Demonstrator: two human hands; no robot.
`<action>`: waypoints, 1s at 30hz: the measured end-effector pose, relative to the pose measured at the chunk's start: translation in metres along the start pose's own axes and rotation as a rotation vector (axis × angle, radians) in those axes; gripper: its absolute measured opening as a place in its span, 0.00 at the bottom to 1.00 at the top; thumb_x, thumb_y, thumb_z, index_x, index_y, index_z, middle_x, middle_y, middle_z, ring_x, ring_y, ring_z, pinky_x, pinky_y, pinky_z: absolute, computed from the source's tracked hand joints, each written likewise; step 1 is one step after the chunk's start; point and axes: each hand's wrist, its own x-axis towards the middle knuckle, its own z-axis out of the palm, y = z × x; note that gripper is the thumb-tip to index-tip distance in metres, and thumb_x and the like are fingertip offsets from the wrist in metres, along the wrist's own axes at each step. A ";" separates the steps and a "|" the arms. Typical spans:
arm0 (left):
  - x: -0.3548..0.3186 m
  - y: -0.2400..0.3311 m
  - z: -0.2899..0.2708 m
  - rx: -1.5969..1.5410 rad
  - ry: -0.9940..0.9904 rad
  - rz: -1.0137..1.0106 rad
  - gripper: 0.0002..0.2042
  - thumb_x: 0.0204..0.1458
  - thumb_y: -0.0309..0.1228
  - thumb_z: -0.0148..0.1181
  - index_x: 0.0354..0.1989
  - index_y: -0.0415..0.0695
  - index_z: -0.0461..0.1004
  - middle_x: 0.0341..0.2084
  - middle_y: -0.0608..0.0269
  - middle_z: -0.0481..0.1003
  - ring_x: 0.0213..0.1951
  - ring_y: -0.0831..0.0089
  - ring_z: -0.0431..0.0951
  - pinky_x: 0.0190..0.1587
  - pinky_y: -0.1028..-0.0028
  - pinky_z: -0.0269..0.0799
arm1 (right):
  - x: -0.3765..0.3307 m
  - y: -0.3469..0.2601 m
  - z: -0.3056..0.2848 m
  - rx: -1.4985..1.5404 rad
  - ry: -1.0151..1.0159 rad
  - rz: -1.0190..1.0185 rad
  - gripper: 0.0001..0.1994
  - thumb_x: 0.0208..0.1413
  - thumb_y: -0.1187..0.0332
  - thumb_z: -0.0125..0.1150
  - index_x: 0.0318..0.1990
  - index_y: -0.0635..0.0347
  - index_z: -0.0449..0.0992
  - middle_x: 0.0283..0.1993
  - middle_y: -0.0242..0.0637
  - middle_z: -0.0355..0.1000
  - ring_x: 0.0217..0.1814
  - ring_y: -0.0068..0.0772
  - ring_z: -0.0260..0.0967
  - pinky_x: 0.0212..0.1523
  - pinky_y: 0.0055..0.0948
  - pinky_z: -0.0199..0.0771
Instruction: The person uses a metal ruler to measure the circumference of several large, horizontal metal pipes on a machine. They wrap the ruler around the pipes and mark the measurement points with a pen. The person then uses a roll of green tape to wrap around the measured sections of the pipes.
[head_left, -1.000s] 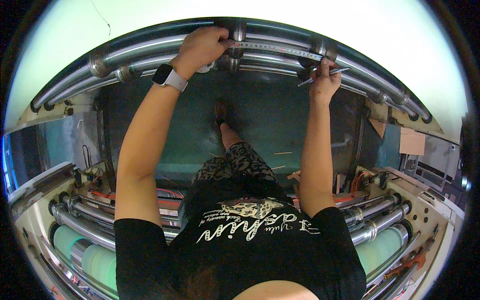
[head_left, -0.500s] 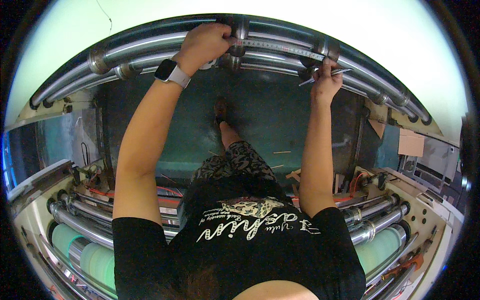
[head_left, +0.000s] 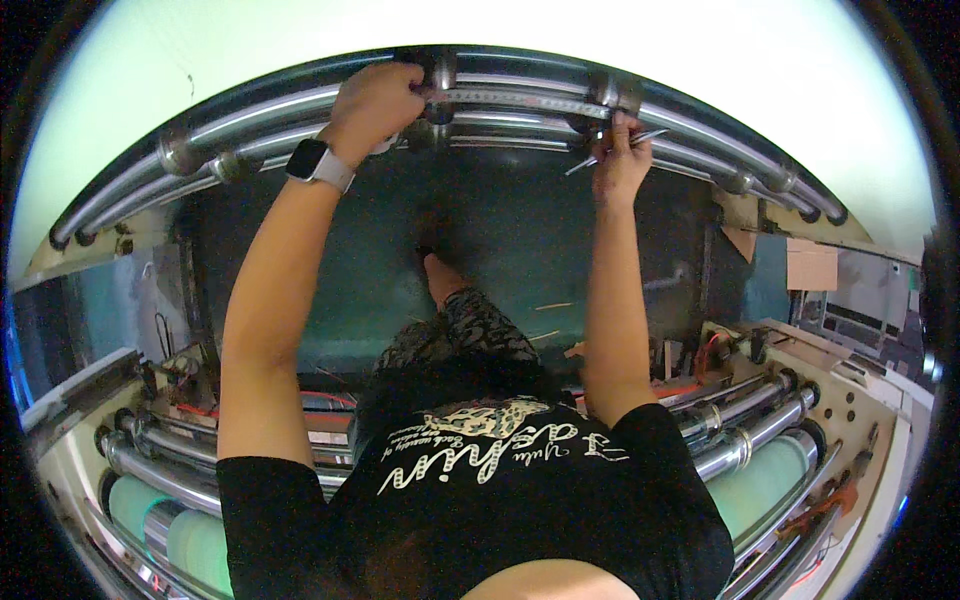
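A tape measure (head_left: 520,99) is stretched along the front metal rollers, between two collars. My left hand (head_left: 375,105), with a watch on its wrist, is closed at the tape's left end, beside the left collar (head_left: 442,75). Part of a whitish thing shows under that palm; its kind is hidden. At the tape's other end my right hand (head_left: 622,165) pinches with thumb and fingers, just below the right collar (head_left: 613,92). A thin silver tool (head_left: 655,135) also sits in the right hand, its tips sticking out on both sides.
Several parallel rollers (head_left: 260,120) cross the machine ahead, with a bright white surface (head_left: 500,25) beyond. More rollers (head_left: 165,460) and green-covered cylinders (head_left: 770,480) lie on both sides behind me. A cardboard piece (head_left: 811,265) stands at right. Thin sticks lie on the dark green floor (head_left: 540,230).
The view has shifted, so hands, tape and rollers appear slightly lower and farther left. Both hands keep their hold, at the same collars.
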 end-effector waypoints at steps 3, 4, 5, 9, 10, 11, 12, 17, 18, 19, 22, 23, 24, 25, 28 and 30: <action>0.003 0.004 -0.003 0.045 -0.064 -0.033 0.11 0.44 0.38 0.52 0.30 0.45 0.73 0.29 0.54 0.73 0.35 0.55 0.72 0.35 0.61 0.67 | -0.010 0.001 -0.009 0.063 -0.019 0.016 0.09 0.50 0.67 0.59 0.26 0.53 0.64 0.18 0.24 0.58 0.15 0.15 0.51 0.12 0.16 0.46; 0.004 0.005 -0.002 0.069 -0.089 -0.050 0.11 0.44 0.38 0.52 0.31 0.45 0.73 0.28 0.54 0.73 0.35 0.55 0.72 0.35 0.61 0.67 | -0.014 0.004 -0.011 0.078 0.056 0.068 0.10 0.49 0.65 0.60 0.26 0.53 0.63 0.18 0.24 0.58 0.15 0.15 0.51 0.12 0.16 0.46; 0.004 0.006 -0.002 0.051 -0.067 -0.046 0.11 0.45 0.39 0.52 0.30 0.45 0.73 0.28 0.54 0.73 0.34 0.55 0.72 0.35 0.61 0.67 | -0.016 0.007 -0.011 0.094 0.130 0.120 0.11 0.48 0.64 0.61 0.26 0.53 0.63 0.18 0.24 0.58 0.15 0.15 0.51 0.12 0.16 0.46; 0.001 0.011 -0.004 0.014 -0.058 -0.078 0.13 0.46 0.42 0.52 0.28 0.44 0.72 0.26 0.53 0.73 0.33 0.54 0.72 0.34 0.60 0.66 | -0.018 0.024 -0.018 0.043 0.107 0.424 0.19 0.45 0.53 0.62 0.34 0.58 0.67 0.27 0.32 0.69 0.17 0.19 0.54 0.13 0.17 0.50; 0.001 0.010 -0.004 0.012 -0.061 -0.080 0.13 0.46 0.42 0.53 0.28 0.44 0.72 0.26 0.53 0.73 0.33 0.54 0.72 0.33 0.61 0.66 | -0.017 0.027 -0.016 0.094 0.049 0.446 0.19 0.46 0.53 0.61 0.35 0.58 0.67 0.27 0.33 0.70 0.17 0.19 0.54 0.13 0.17 0.50; 0.000 0.009 -0.004 0.009 -0.064 -0.081 0.13 0.46 0.43 0.53 0.28 0.44 0.72 0.26 0.53 0.73 0.33 0.54 0.72 0.33 0.61 0.66 | -0.015 0.030 -0.014 0.145 -0.009 0.468 0.19 0.46 0.52 0.60 0.35 0.58 0.67 0.28 0.34 0.71 0.17 0.19 0.54 0.13 0.17 0.50; -0.001 0.007 -0.003 0.038 -0.025 -0.050 0.14 0.45 0.43 0.53 0.27 0.44 0.72 0.25 0.53 0.73 0.32 0.54 0.72 0.33 0.61 0.66 | -0.013 0.032 -0.010 0.148 -0.011 0.466 0.19 0.48 0.52 0.58 0.36 0.59 0.67 0.30 0.36 0.72 0.18 0.18 0.54 0.14 0.17 0.49; 0.000 0.002 0.002 -0.010 0.023 -0.013 0.13 0.45 0.43 0.54 0.27 0.44 0.72 0.24 0.53 0.72 0.31 0.54 0.72 0.33 0.61 0.65 | -0.011 0.036 -0.003 0.219 -0.005 0.430 0.18 0.49 0.53 0.57 0.36 0.59 0.67 0.30 0.38 0.72 0.18 0.18 0.55 0.14 0.16 0.50; -0.001 0.005 0.000 0.001 0.018 -0.017 0.13 0.45 0.42 0.54 0.27 0.44 0.72 0.25 0.53 0.72 0.31 0.54 0.72 0.33 0.61 0.66 | -0.012 0.037 -0.004 0.226 0.000 0.417 0.18 0.49 0.53 0.57 0.36 0.59 0.67 0.30 0.38 0.72 0.18 0.18 0.55 0.14 0.16 0.50; -0.001 0.005 0.000 0.004 0.014 -0.018 0.13 0.45 0.42 0.54 0.27 0.44 0.72 0.25 0.53 0.73 0.31 0.54 0.72 0.33 0.61 0.66 | -0.012 0.039 -0.005 0.245 -0.013 0.413 0.18 0.49 0.54 0.57 0.36 0.59 0.67 0.30 0.38 0.72 0.18 0.18 0.56 0.14 0.16 0.50; 0.000 0.005 0.000 -0.004 0.010 -0.028 0.13 0.45 0.42 0.54 0.27 0.44 0.72 0.25 0.54 0.73 0.31 0.54 0.72 0.32 0.61 0.66 | -0.010 0.041 -0.006 0.289 -0.028 0.405 0.16 0.49 0.55 0.58 0.35 0.59 0.67 0.29 0.38 0.72 0.18 0.19 0.58 0.12 0.16 0.52; -0.002 0.006 -0.001 -0.016 0.013 -0.037 0.13 0.45 0.42 0.54 0.27 0.44 0.72 0.25 0.54 0.73 0.31 0.54 0.72 0.32 0.61 0.66 | -0.010 0.042 -0.005 0.295 -0.015 0.407 0.15 0.49 0.57 0.59 0.34 0.59 0.66 0.28 0.38 0.72 0.17 0.20 0.59 0.11 0.17 0.54; -0.002 0.007 -0.003 -0.028 0.017 -0.047 0.13 0.45 0.42 0.54 0.27 0.44 0.72 0.25 0.54 0.73 0.31 0.54 0.72 0.32 0.61 0.66 | -0.010 0.041 -0.004 0.302 -0.004 0.409 0.15 0.49 0.58 0.59 0.34 0.59 0.66 0.27 0.37 0.72 0.16 0.21 0.60 0.10 0.17 0.56; -0.001 0.007 -0.003 -0.026 0.002 -0.055 0.13 0.45 0.42 0.54 0.27 0.44 0.72 0.25 0.54 0.72 0.31 0.54 0.72 0.32 0.61 0.66 | -0.010 0.041 -0.003 0.300 0.003 0.414 0.15 0.49 0.58 0.59 0.34 0.59 0.66 0.27 0.37 0.72 0.16 0.21 0.60 0.10 0.17 0.55; 0.000 0.008 -0.005 -0.014 -0.035 -0.068 0.12 0.44 0.41 0.54 0.27 0.45 0.72 0.25 0.54 0.72 0.31 0.54 0.72 0.32 0.61 0.66 | -0.010 0.042 -0.004 0.310 0.016 0.417 0.15 0.48 0.58 0.60 0.33 0.58 0.66 0.27 0.38 0.72 0.16 0.21 0.60 0.10 0.17 0.55; 0.000 0.012 -0.008 0.005 -0.056 -0.070 0.11 0.44 0.41 0.54 0.27 0.45 0.72 0.26 0.54 0.73 0.32 0.55 0.72 0.32 0.61 0.66 | -0.009 0.043 -0.005 0.336 0.015 0.412 0.15 0.47 0.58 0.61 0.33 0.58 0.66 0.26 0.38 0.72 0.16 0.21 0.60 0.10 0.17 0.54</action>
